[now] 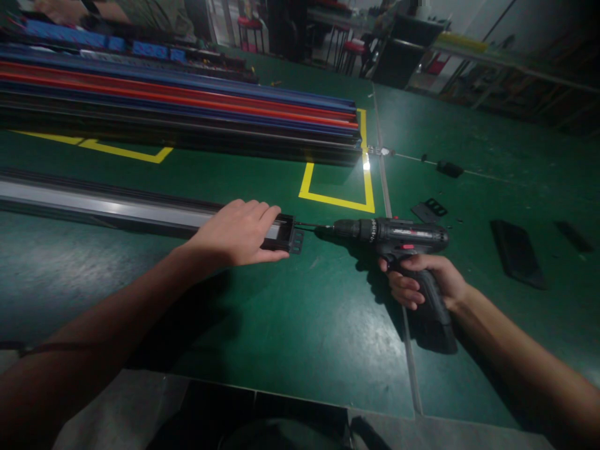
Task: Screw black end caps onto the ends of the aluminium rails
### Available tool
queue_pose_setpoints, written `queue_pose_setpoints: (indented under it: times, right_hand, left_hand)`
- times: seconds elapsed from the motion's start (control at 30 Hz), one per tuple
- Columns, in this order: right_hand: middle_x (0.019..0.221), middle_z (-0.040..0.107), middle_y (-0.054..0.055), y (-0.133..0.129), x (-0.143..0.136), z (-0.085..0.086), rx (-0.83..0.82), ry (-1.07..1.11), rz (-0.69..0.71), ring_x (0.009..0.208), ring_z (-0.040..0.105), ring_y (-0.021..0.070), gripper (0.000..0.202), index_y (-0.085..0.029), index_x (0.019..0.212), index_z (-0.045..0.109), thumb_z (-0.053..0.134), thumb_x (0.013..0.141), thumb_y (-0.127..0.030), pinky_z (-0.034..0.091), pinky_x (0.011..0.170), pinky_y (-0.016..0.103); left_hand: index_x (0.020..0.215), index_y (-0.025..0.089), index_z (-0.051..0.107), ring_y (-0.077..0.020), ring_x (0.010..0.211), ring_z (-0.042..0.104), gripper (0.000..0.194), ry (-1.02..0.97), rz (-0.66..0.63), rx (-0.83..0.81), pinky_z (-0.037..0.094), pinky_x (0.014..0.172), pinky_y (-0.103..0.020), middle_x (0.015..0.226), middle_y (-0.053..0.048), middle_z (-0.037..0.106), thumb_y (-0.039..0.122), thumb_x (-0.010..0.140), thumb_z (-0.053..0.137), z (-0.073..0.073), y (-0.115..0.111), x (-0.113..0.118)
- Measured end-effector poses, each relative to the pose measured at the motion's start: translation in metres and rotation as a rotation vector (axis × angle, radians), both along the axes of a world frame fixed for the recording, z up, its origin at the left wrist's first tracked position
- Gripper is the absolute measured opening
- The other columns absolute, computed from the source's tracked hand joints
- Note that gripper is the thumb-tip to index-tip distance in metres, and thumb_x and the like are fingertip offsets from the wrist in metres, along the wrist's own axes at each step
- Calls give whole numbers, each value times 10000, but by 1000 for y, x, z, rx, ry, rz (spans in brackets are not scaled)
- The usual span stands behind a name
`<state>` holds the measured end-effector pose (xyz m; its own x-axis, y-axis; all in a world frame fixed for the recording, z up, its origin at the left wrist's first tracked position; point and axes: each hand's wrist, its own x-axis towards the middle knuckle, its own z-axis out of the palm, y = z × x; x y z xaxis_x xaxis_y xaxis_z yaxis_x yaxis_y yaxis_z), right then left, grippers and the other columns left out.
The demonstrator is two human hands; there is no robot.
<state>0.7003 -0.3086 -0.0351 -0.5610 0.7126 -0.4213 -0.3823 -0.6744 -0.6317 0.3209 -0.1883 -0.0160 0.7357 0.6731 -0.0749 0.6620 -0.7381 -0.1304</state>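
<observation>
My left hand (237, 234) wraps over the right end of a long black profile (117, 209) with a pale strip along its top. At that end sits a small black end plate (297, 240) with slots. In my right hand (422, 281) is a black cordless drill (407, 234), held by its grip with a finger at the trigger. Its long thin bit (312, 225) points left and reaches the profile's end. Whether the tip sits in a screw is too small to tell.
Stacked blue, red and black profiles (210, 100) lie behind, over yellow tape marks (337, 201). To the right are a loose slotted plate (434, 208), a dark flat block (518, 253) and a thin cable (407, 155). A person's arm (107, 11) shows at the far left.
</observation>
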Motion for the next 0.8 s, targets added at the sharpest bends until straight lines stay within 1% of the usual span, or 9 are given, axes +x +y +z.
queue_pose_setpoints:
  times: [0.3, 0.47, 0.8]
  right_hand:
    - [590, 530, -30, 0, 1, -1, -5, 2, -3, 455, 492, 114, 260, -105, 1080, 702, 601, 908, -271, 539, 505, 256]
    - [585, 526, -29, 0, -1, 0, 0, 0, -2, 458, 498, 113, 264, -101, 1072, 715, 612, 901, -273, 532, 503, 254]
    - [591, 540, -26, 0, 0, 1, -4, 9, 1, 460, 515, 112, 269, -104, 1073, 728, 625, 898, -280, 534, 506, 252]
  left_hand:
    - [1430, 98, 546, -337, 1108, 633, 845, 16, -4, 18, 435, 899, -408, 1264, -202, 672, 776, 963, 355, -1, 1, 0]
    - [1431, 111, 558, -344, 1110, 632, 843, 12, 2, 9, 438, 907, -422, 1276, -206, 673, 780, 958, 359, -1, 0, 0]
    - [1414, 98, 567, -338, 1086, 634, 850, 0, -12, 18, 435, 882, -417, 1260, -210, 677, 781, 963, 340, -2, 0, -1]
